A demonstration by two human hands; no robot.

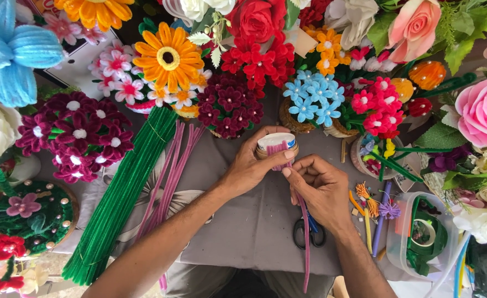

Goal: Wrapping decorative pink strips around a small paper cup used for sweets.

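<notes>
Pinching mauve pipe cleaner [304, 232] against small jar [275, 144], both hands' fingers [285, 161].

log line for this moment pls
left hand grips small jar | right hand wraps mauve pipe cleaner on it | scissors beneath

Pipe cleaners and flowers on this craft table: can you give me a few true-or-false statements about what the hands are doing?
1. The left hand holds a small round jar. True.
2. A mauve pipe cleaner lies over the jar and hangs down past the right hand. True.
3. The right hand holds the scissors. False: they lie on the grey cloth beneath it.
4. The bundle of green pipe cleaners is blue. False: it is green.
</notes>
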